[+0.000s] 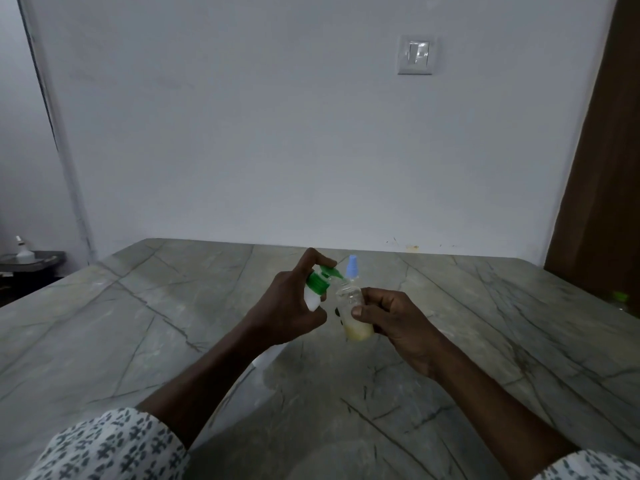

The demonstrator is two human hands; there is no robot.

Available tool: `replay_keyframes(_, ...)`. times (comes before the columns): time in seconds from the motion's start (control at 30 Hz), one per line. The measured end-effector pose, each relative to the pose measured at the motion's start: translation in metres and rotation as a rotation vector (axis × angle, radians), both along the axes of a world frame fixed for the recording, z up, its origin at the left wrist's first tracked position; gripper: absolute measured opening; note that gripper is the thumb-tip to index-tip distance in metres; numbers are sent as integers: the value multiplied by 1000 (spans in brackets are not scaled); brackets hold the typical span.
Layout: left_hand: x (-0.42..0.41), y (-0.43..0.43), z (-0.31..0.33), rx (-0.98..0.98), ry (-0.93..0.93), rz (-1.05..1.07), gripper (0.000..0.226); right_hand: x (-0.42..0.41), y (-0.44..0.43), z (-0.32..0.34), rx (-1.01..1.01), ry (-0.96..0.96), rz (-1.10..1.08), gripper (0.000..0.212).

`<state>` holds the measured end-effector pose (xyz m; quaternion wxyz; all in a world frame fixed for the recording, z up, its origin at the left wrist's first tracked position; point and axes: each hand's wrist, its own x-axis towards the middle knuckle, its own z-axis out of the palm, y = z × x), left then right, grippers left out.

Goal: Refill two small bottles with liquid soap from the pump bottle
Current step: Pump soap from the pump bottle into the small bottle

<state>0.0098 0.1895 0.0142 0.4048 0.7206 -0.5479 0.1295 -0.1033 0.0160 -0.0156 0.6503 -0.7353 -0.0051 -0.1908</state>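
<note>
Pumping: left hand point(287, 306) curls round the pump bottle point(316, 285), forefinger on its green head; stiff, likely heavier, maybe slick.
Middle: spout meets the mouth of the small bottle point(350, 295), over the table point(138, 323).
Right hand point(398, 323): thumb and fingers pinch that light bottle mid-body; best gripped there, gently.

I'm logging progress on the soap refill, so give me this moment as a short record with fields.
left hand: grips pump bottle, forefinger on its green pump head
right hand: holds small bottle, uncapped, beside the pump
nozzle: points at the small bottle's mouth
fill level: yellowish soap in the lower part only
blue cap: just behind the small bottle; what it sits on is hidden
surface: grey veined table
</note>
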Motion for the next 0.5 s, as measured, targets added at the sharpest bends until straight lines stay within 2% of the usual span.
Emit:
replay_keyframes(0.23,-1,0,0,-2,-5,-19,78,2,-3,0,51,-27,-5,25)
replay_keyframes(0.43,-1,0,0,-1,3,-10,74,2,-3,-1,34,-27,-16,30)
replay_keyframes(0.5,0,-1,0,0,6,-7,69,2,-3,-2,21,-24,-9,24)
